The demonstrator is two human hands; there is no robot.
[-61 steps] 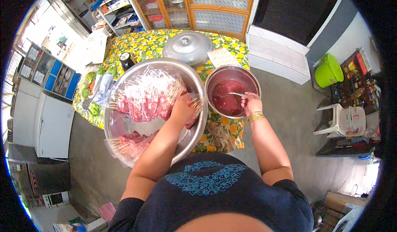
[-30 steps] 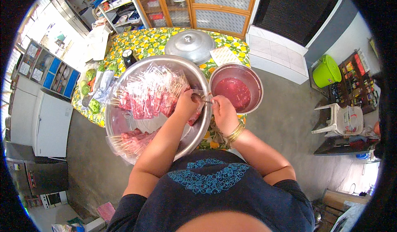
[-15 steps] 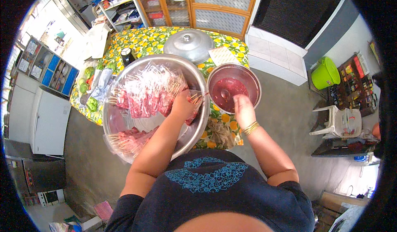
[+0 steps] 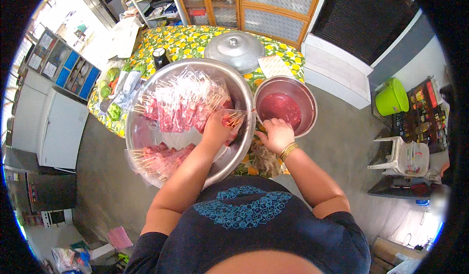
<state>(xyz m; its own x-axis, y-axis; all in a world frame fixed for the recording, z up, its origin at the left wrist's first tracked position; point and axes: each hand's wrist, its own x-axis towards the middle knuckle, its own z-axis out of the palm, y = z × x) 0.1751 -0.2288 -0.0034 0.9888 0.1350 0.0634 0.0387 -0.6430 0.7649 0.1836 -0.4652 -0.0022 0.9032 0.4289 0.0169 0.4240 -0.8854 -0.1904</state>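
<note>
On the bench: a big metal bowl (image 4: 240, 94) sits on the yellow and green cloth cover (image 4: 188, 37). A smaller pot (image 4: 313, 109) stands just beside it, on the right.
Big pile: lots of clear bags with red meat on sticks (image 4: 183, 110) lie in the far part of the bowl. The meat is already on its sticks and in bags, so that part looks done.
Small pile: a few more bags of meat (image 4: 159, 161) lie at the near left side, with some bag edges over the rim. A bare bit of bowl shows between the two piles.
Left hand: the left hand (image 4: 216, 129) is inside the bowl, at its right side. Its fingers are curled and pinch one small bag (image 4: 235, 121), with stick ends poking out to the right. This bag looks like the one being worked on.
Right hand: the right hand (image 4: 277, 135) is bent over the near rim of the pot. Its fingertips are hidden, so I cannot tell if they pinch anything.
Red liquid: plenty of red liquid (image 4: 281, 105) is left in the pot, so I would say the work is part way along, not finished.
Lid: the round metal lid (image 4: 234, 53) lies on the bench behind the bowl.
</note>
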